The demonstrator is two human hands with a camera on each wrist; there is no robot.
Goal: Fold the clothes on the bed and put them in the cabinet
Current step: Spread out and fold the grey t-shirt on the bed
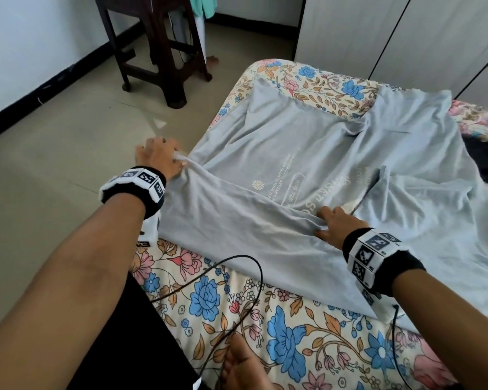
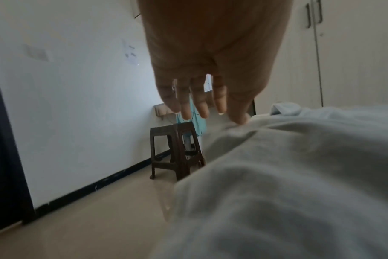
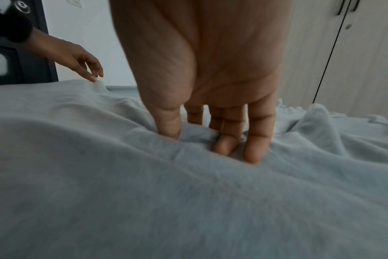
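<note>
The head camera looks forward and down from above the near edge of the bed, taking in both forearms, the grey shirt spread across the mattress, the floor to the left and a dark stool beyond. The left wrist camera sits low, very close under the left hand, facing along the fingers toward the stool and wall. The right wrist camera sits just as close behind the right hand, facing across the shirt. All three views share the shirt; the right wrist view also catches the left hand.
</note>
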